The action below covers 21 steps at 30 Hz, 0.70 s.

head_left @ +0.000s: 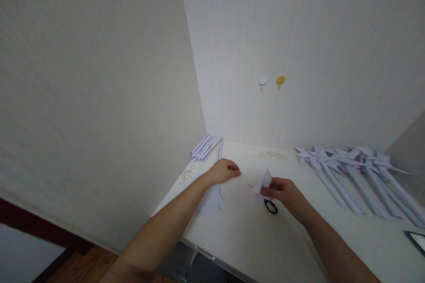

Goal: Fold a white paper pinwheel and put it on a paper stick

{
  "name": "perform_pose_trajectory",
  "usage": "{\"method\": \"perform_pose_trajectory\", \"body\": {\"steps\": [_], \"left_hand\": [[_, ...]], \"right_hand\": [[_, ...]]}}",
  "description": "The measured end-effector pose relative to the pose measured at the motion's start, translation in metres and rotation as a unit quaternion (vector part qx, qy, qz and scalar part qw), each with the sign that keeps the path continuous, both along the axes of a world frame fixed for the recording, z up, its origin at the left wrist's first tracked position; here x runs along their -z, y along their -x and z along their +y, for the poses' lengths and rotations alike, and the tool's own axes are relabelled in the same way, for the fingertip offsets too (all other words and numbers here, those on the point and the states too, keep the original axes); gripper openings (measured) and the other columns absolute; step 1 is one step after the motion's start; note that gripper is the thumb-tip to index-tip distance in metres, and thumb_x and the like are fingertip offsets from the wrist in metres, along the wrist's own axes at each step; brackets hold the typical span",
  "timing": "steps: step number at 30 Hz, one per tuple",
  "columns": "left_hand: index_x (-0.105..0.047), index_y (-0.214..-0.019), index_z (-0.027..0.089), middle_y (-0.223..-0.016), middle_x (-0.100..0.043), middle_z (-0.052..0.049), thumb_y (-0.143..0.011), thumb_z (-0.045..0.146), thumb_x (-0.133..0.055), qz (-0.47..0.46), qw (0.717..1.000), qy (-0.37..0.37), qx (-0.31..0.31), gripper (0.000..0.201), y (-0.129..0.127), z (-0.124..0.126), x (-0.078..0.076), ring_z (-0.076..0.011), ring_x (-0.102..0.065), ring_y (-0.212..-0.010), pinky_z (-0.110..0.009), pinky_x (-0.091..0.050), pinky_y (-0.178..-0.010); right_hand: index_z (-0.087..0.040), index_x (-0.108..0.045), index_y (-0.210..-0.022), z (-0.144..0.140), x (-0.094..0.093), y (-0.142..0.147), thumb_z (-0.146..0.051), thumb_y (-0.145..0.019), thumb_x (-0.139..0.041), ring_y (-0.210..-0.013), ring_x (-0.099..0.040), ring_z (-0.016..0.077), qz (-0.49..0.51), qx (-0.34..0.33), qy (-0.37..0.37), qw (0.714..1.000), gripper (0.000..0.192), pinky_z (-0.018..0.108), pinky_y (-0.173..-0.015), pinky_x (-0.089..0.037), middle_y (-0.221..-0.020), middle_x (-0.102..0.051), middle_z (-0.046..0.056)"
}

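My right hand pinches a folded white paper piece with pointed blades, like a paper pinwheel, just above the white table. My left hand hovers to its left, thumb and fingertips pressed together; whatever may be between them is too small to tell. Beneath my left forearm lie white paper pieces. A black ring, perhaps a scissors handle, lies below the right fingers. Tiny dark slivers show between the two hands.
Several pinwheels on rolled paper sticks lie at the right. Thin paper rolls are piled in the back left corner. Small pale bits are scattered at left and back. A dark-edged object sits at far right. Walls border the table.
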<state>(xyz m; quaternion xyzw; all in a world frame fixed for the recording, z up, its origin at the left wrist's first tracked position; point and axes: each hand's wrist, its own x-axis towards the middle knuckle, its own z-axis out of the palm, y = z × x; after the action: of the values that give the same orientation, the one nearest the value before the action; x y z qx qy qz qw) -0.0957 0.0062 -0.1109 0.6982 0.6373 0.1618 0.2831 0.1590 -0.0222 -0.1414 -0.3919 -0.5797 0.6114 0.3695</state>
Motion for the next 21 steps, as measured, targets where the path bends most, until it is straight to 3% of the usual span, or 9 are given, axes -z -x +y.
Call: {"method": "perform_pose_trajectory", "body": {"steps": [3,5,9,13,17,19,21], "left_hand": [[-0.076,-0.124,0.009,-0.138,-0.072,-0.025,-0.098,0.031,-0.058,0.098,0.988,-0.021,-0.115,0.038,0.014,0.046,0.002,-0.0372,-0.066,-0.130,-0.048,-0.050,-0.109],[-0.070,-0.132,0.008,-0.146,-0.065,-0.030,-0.098,0.032,-0.057,0.147,0.976,-0.014,-0.158,0.044,0.017,0.072,0.008,-0.0432,-0.060,-0.139,-0.057,-0.045,-0.113],[-0.066,-0.138,0.006,-0.150,-0.061,-0.033,-0.094,0.027,-0.059,0.194,0.962,0.007,-0.190,0.049,0.010,0.112,0.018,-0.0458,-0.056,-0.144,-0.061,-0.039,-0.118],[-0.070,-0.132,0.011,-0.145,-0.067,-0.030,-0.087,0.024,-0.066,0.185,0.963,0.032,-0.192,0.047,0.004,0.134,0.008,-0.0459,-0.058,-0.143,-0.060,-0.043,-0.115],[-0.073,-0.114,0.009,-0.129,-0.075,-0.029,-0.089,0.029,-0.065,0.112,0.981,0.056,-0.145,0.033,0.005,0.115,-0.018,-0.0411,-0.070,-0.128,-0.042,-0.057,-0.093],[-0.072,-0.106,0.012,-0.114,-0.080,-0.023,-0.093,0.029,-0.057,0.047,0.991,0.075,-0.100,0.026,0.002,0.084,-0.029,-0.0323,-0.079,-0.103,-0.035,-0.059,-0.075],[-0.067,-0.106,0.017,-0.102,-0.081,-0.012,-0.098,0.029,-0.050,-0.025,0.995,0.082,-0.047,0.022,-0.003,0.044,-0.036,-0.0201,-0.078,-0.081,-0.027,-0.055,-0.065]], "right_hand": [[-0.021,-0.086,-0.087,0.002,0.003,-0.010,-0.046,-0.063,-0.096,-0.079,-0.075,0.0265,0.020,0.039,-0.009,0.999,0.036,0.042,-0.081,-0.060,-0.081,-0.082,0.007],[-0.022,-0.086,-0.086,0.002,0.004,-0.015,-0.045,-0.062,-0.096,-0.078,-0.075,0.0256,0.035,0.059,-0.014,0.998,0.034,0.040,-0.078,-0.060,-0.080,-0.081,0.007],[-0.023,-0.086,-0.087,0.001,0.003,-0.023,-0.040,-0.066,-0.096,-0.072,-0.072,0.0212,0.040,0.060,-0.017,0.997,0.028,0.036,-0.075,-0.059,-0.082,-0.082,0.006],[-0.022,-0.086,-0.083,0.004,0.002,-0.026,-0.042,-0.062,-0.097,-0.068,-0.070,0.0199,0.046,0.082,-0.009,0.995,0.032,0.034,-0.067,-0.056,-0.082,-0.083,0.007],[-0.023,-0.087,-0.090,0.007,-0.001,-0.027,-0.045,-0.062,-0.097,-0.078,-0.076,0.0247,0.056,0.107,-0.014,0.993,0.037,0.038,-0.075,-0.060,-0.085,-0.084,0.008],[-0.024,-0.087,-0.094,0.005,-0.007,-0.028,-0.044,-0.065,-0.096,-0.088,-0.079,0.0270,0.069,0.130,-0.028,0.989,0.036,0.041,-0.084,-0.062,-0.088,-0.084,0.008],[-0.025,-0.087,-0.095,-0.003,-0.017,-0.030,-0.044,-0.067,-0.096,-0.091,-0.079,0.0277,0.079,0.151,-0.048,0.984,0.035,0.043,-0.087,-0.063,-0.090,-0.085,0.007]]}}
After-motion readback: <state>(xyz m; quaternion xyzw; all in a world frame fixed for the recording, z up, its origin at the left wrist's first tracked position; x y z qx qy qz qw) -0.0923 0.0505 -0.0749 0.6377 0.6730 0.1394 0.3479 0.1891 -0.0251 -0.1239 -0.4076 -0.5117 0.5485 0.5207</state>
